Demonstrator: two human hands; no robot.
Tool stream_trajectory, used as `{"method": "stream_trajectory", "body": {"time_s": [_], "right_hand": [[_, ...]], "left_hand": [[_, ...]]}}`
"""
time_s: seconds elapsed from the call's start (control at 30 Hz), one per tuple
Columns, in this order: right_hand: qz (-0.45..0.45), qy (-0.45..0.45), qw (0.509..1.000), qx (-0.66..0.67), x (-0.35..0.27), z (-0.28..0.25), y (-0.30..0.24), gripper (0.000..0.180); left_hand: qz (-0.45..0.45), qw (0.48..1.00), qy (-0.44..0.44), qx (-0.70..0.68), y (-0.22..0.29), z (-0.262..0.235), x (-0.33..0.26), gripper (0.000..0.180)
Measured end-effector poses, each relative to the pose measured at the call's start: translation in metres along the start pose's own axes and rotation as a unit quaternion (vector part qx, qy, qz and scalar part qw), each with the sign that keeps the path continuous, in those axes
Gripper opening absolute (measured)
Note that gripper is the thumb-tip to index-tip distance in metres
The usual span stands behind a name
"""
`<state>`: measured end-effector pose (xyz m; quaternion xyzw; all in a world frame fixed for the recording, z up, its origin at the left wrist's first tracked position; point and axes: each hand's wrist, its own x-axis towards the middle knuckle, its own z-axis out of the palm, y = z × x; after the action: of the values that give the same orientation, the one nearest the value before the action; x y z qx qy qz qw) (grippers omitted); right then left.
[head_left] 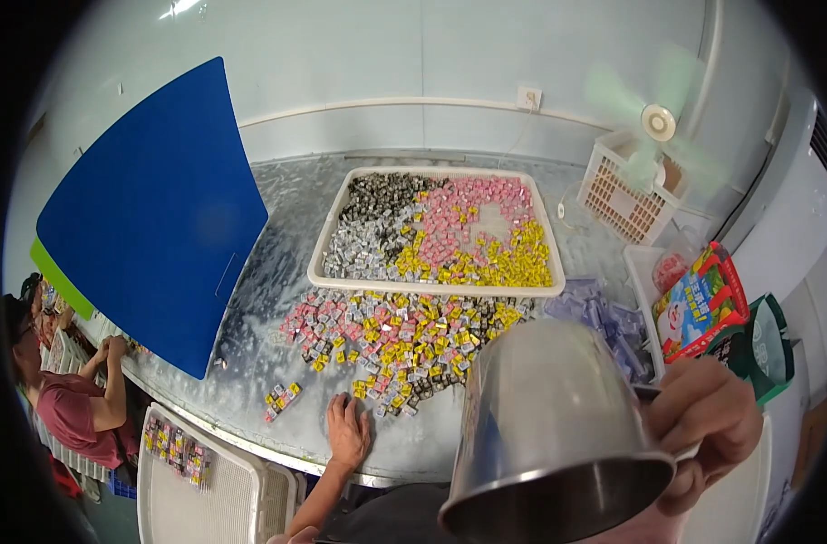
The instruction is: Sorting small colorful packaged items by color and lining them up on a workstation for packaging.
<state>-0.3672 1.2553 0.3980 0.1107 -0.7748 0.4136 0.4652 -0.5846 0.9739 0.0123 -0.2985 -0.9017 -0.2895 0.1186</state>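
My right hand [703, 422] grips the handle of a large steel mug [549, 426], raised close to the camera and tilted, its rim facing down. My left hand [347, 431] lies flat, fingers apart, on the grey table [250, 381] at the near edge of a loose pile of small wrapped candies [395, 340] in pink, yellow, silver and black. Behind the pile stands a white tray [327, 245] filled with the same candies sorted by colour.
A blue board [159, 213] leans at the left. A white basket [626, 195] and a spinning green fan [658, 118] are at the back right, with colourful packages [703, 304] nearby. Another person [69, 399] sits at the left. A white tray [241, 494] with few candies is below.
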Motion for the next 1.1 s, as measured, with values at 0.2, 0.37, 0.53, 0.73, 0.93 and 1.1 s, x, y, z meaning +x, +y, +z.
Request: {"method": "stream_trajectory", "body": {"time_s": [0.2, 0.37, 0.53, 0.73, 0.93, 1.1], "right_hand": [[0.087, 0.096, 0.991, 0.029, 0.004, 0.021, 0.005, 0.04], [-0.006, 0.053, 0.998, 0.03, 0.007, 0.007, 0.03, 0.024], [0.002, 0.041, 0.999, 0.019, 0.005, 0.003, 0.04, 0.024], [-0.003, 0.026, 1.0, 0.01, 0.003, 0.003, 0.038, 0.024], [-0.058, 0.012, 0.998, -0.004, 0.001, 0.003, 0.036, 0.024], [-0.022, 0.035, 0.999, -0.015, -0.003, -0.001, 0.021, 0.036]], "left_hand": [[-0.003, 1.0, 0.003, -0.002, 0.001, 0.0, -0.003, 0.038], [-0.014, 1.0, -0.005, -0.024, -0.001, 0.004, -0.003, 0.039], [0.032, 0.998, -0.027, 0.05, -0.012, 0.009, -0.004, 0.038], [0.064, 0.996, -0.027, 0.061, -0.015, 0.01, -0.004, 0.039], [-0.015, 0.998, -0.012, -0.055, -0.006, 0.009, -0.007, 0.038], [0.012, 1.0, 0.009, -0.005, 0.006, -0.001, 0.002, 0.039]]}}
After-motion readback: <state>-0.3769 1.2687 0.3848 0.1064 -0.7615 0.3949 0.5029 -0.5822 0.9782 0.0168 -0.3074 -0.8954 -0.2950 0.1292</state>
